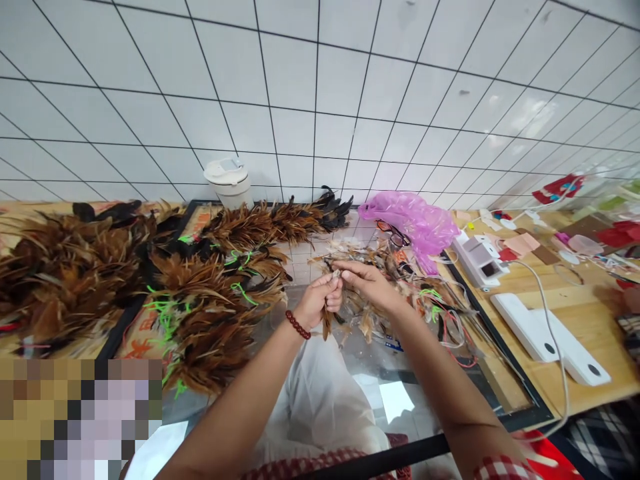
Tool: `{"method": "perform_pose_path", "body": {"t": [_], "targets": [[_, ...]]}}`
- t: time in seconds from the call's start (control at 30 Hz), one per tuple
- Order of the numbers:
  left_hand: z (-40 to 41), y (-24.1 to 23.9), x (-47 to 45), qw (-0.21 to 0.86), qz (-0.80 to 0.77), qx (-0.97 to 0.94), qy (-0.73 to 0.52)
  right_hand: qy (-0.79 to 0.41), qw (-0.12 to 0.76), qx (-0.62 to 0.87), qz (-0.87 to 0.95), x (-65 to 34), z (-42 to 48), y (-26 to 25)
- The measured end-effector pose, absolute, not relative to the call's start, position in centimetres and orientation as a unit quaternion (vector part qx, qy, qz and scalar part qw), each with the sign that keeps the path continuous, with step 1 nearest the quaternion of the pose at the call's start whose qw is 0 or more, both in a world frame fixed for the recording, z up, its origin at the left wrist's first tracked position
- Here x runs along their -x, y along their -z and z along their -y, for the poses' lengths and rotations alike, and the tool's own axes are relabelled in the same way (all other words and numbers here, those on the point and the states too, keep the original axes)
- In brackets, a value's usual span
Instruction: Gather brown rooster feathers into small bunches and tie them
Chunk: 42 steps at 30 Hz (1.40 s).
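My left hand [320,300], with a red bead bracelet [298,325] on its wrist, is closed around a small bunch of brown feathers [327,323] that hang down from the fist. My right hand [369,280] meets it from the right, its fingertips pinching the top of the same bunch. Both hands hover over a glass tabletop [320,263]. Just behind and to the right of them lies a loose heap of pale feathers and cords [410,287].
Long bundles of brown and black feathers [200,280] tied with green cord cover the left side. A white lidded cup [229,181] stands by the tiled wall. A pink plastic bag [415,220], glasses, a white device [479,259] and flat white boards [550,337] lie on the right.
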<state>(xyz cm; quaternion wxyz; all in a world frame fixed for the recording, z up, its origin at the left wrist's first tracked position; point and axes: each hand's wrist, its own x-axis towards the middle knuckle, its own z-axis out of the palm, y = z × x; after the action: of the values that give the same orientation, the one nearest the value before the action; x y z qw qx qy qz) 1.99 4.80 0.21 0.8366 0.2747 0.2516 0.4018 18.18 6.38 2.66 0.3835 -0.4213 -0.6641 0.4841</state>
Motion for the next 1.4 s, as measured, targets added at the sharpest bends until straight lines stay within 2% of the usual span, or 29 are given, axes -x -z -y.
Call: {"method": "perform_pose_path", "body": {"t": [0.2,0.4,0.47,0.6,0.7,0.77,0.93,1.0,1.17,1.4], "targets": [[-4.4,-0.4,-2.4,0.838,-0.245,-0.298,-0.387,-0.543,0.44,0.402,0.592,-17.0,-6.3,-2.3],[-4.8,0.0,-2.4,0.817,-0.257,-0.289,-0.427,-0.431,0.401,0.458,0.666,-19.0,-6.3,-4.4],[-5.1,0.0,-2.1,0.814,-0.248,-0.272,-0.45,-0.369,0.326,0.483,0.725,-20.6,-6.1,-5.8],[-5.6,-0.2,-1.4,0.821,-0.217,-0.235,-0.473,-0.307,0.062,0.456,0.833,-22.2,-5.6,-7.1],[-5.7,-0.3,-1.2,0.826,-0.203,-0.223,-0.476,-0.232,-0.043,0.492,0.838,-21.4,-5.4,-6.7],[-5.7,-0.4,-1.2,0.828,-0.199,-0.218,-0.476,-0.192,-0.046,0.52,0.831,-21.0,-5.4,-6.4],[-5.7,-0.5,-1.1,0.83,-0.206,-0.21,-0.473,-0.222,0.109,0.556,0.793,-22.5,-5.8,-7.3],[-5.7,-0.6,-1.1,0.83,-0.209,-0.21,-0.472,-0.197,0.125,0.582,0.779,-23.2,-5.8,-7.9],[-5.7,-0.8,-1.2,0.829,-0.219,-0.208,-0.471,-0.072,0.085,0.642,0.759,-23.7,-5.2,-9.3],[-5.6,-0.7,-1.2,0.826,-0.215,-0.208,-0.478,-0.106,-0.031,0.645,0.757,-22.4,-5.2,-8.6]]}}
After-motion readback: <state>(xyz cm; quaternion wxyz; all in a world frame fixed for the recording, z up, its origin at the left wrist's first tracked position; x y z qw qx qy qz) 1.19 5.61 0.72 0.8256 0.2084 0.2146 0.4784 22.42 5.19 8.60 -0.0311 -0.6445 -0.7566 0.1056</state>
